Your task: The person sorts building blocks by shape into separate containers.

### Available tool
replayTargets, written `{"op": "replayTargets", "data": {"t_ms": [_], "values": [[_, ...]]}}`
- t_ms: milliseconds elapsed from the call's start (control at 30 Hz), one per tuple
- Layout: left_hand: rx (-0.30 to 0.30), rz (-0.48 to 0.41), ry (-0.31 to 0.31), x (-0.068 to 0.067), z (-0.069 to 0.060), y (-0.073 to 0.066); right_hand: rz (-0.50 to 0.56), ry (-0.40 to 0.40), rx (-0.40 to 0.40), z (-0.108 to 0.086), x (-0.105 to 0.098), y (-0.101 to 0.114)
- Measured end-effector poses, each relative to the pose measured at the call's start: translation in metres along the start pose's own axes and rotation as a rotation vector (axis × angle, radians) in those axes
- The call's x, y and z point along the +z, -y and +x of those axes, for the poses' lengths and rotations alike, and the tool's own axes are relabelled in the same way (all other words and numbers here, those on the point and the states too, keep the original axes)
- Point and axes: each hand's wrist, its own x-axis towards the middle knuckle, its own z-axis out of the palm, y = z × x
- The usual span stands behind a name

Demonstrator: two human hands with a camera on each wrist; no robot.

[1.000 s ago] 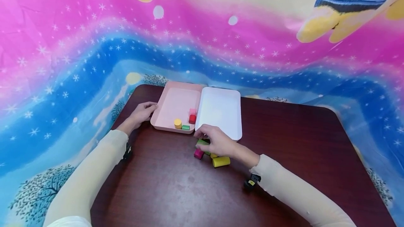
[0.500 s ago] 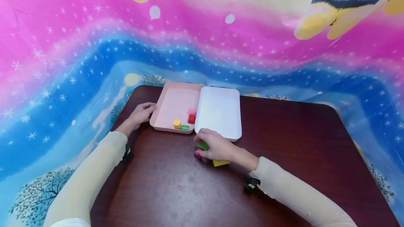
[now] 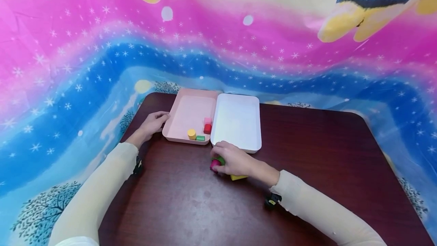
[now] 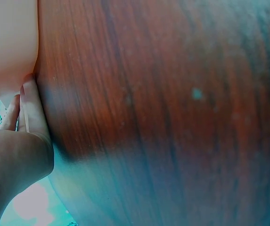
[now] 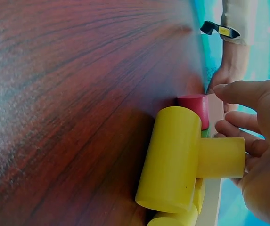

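My left hand [image 3: 151, 123] touches the left side of a pink tray [image 3: 186, 103]; its straight fingertips meet the tray's outer wall in the left wrist view. Just in front of a white tray [image 3: 237, 120], my right hand [image 3: 235, 158] bends over a small group of blocks. Its thumb and fingers hold a magenta cylinder [image 5: 193, 110], though the contact is partly hidden. A green block [image 3: 221, 160] shows beneath the fingers. Closer to the right wrist lie a large yellow cylinder [image 5: 170, 157] and a smaller yellow cylinder [image 5: 222, 157], partly covered in the head view.
Inside the pink tray, near its front right corner, are a yellow-orange cylinder [image 3: 192, 134], a green block [image 3: 200, 138], a red block [image 3: 207, 128] and a pink block [image 3: 207, 120]. Both trays stand side by side on the dark wooden table [image 3: 191, 200], against a patterned cloth [image 3: 170, 48].
My right hand has come down and drawn in around the magenta cylinder, which has turned slightly. The left hand stays at the pink tray.
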Motion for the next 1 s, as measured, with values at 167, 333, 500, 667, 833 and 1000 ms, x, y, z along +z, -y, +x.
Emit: {"op": "replayTargets", "data": {"t_ms": [167,333,500,667,833,1000], "values": [[0.003,0.0,0.004,0.0,0.001,0.001,-0.035,-0.006,-0.026,0.0,0.004,-0.002],[0.005,-0.007,0.001,-0.001,0.001,0.001,-0.094,-0.025,-0.087,0.001,0.008,-0.004],[0.007,-0.008,0.003,-0.001,0.001,0.002,-0.16,-0.039,-0.155,0.002,0.012,-0.006],[0.005,-0.007,0.006,-0.001,0.0,0.001,-0.169,-0.015,-0.177,0.0,0.012,-0.007],[0.001,0.001,0.0,-0.001,-0.001,0.001,-0.151,-0.001,-0.203,-0.001,0.012,-0.007],[-0.005,0.0,-0.008,-0.002,0.007,0.007,-0.166,-0.016,-0.212,-0.003,0.011,-0.007]]}}
